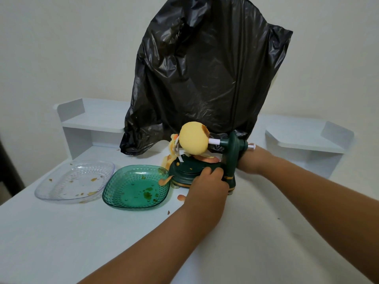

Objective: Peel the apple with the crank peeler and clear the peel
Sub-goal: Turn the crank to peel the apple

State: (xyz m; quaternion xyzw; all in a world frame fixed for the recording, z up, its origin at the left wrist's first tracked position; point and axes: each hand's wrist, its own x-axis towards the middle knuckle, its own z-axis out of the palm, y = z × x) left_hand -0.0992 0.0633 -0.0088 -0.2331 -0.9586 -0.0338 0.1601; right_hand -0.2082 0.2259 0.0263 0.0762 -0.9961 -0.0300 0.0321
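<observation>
Left hand (207,181) grips crank peeler (205,167) base, steadying it. Right hand (253,159) behind upright, at crank; grip hidden, cannot tell. Apple (193,138) on spindle, almost bare, skin patch near shaft. Peel (173,149) hangs left. Peeling nearly finished; next: clearing peel, likely into black bag (205,78) behind.

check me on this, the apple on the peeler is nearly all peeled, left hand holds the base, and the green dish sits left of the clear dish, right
Not quite. In the head view the green dish sits to the right of the clear dish, next to the peeler. The rest holds: the apple is nearly all peeled, and the left hand holds the base.
</observation>
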